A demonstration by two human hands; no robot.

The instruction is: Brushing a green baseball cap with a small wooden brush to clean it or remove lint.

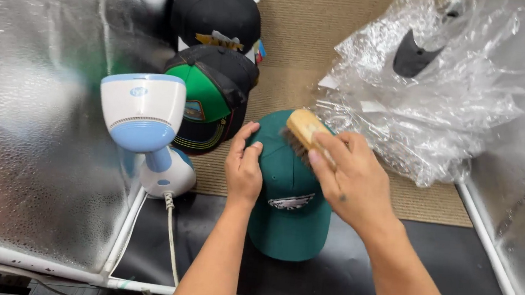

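walls: silver reflective panels [31,148] | floor: tan mat [310,20] — black sheet [441,261]

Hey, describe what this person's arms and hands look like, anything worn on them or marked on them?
Both forearms are bare, with no sleeves in view. The left hand wears no glove, ring or watch that shows. The right hand is likewise ungloved, with one small dark mark on its back, near the knuckles. No bracelets or wristbands are visible on either wrist.
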